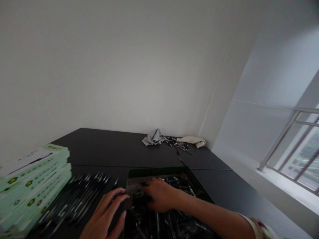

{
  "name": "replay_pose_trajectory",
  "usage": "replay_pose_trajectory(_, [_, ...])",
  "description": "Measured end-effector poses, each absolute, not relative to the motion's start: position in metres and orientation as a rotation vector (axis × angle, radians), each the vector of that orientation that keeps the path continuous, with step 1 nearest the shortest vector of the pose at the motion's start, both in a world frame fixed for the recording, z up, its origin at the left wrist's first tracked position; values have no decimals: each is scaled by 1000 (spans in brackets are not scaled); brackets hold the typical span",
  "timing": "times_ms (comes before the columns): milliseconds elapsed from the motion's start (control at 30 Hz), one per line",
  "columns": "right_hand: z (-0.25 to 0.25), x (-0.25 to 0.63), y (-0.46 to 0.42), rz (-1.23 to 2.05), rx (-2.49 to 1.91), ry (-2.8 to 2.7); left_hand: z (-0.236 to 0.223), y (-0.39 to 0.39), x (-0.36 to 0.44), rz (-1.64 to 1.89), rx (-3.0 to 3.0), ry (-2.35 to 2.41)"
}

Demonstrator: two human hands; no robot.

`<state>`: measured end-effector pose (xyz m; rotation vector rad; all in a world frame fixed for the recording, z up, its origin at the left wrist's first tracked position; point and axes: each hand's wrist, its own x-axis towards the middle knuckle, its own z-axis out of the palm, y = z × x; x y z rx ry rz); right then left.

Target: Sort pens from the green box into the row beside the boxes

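My right hand (160,195) reaches down into a dark open box (157,172) filled with many black pens (169,220). Its fingers curl downward among the pens, and the tips are blurred and hidden, so a hold on any of them does not show. Just outside the box's left wall is my left hand (108,212), fingers apart and slightly bent, with nothing in it. To its left, a row of black pens (84,196) lies side by side on the black table (107,147). One separate pen (116,182) lies between that row and the box.
Pale green printed cartons (35,186) are stacked at the left edge. At the back of the table are a grey cloth (153,137), loose pens (178,144) and a cream cloth (193,141), close to the wall. A metal railing (281,139) stands by the window at right.
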<state>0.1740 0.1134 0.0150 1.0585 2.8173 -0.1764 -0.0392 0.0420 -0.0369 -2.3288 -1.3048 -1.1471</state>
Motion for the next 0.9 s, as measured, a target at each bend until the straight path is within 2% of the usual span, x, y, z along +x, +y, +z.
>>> replay_pose_trajectory(167, [51,192,93,-170,699,2739,-37,42,-39,-1133,-2307,-1245])
replay_pose_trajectory(300, [86,196,93,-309,507,2577,-35,43,-38,-1125,-2270,-1214])
replay_pose_trajectory(400, [93,185,108,-490,452,2623,-33,42,-37,-1119,-2257,-1211])
replay_pose_trajectory(467, [84,173,120,-399,649,2685,-33,42,-38,-1131,-2254,-1213])
replay_pose_trajectory(533, [67,160,130,-109,961,2693,-37,44,-39,-1146,-2263,-1217])
replay_pose_trajectory(600, [46,146,136,-25,1045,2687,-44,47,-41,-1166,-2270,-1205])
replay_pose_trajectory(733, [13,127,144,3,1056,2690,-60,53,-43,-1190,-2258,-1230])
replay_pose_trajectory(900, [4,126,147,-44,1051,2722,-55,51,-42,-1183,-2266,-1239])
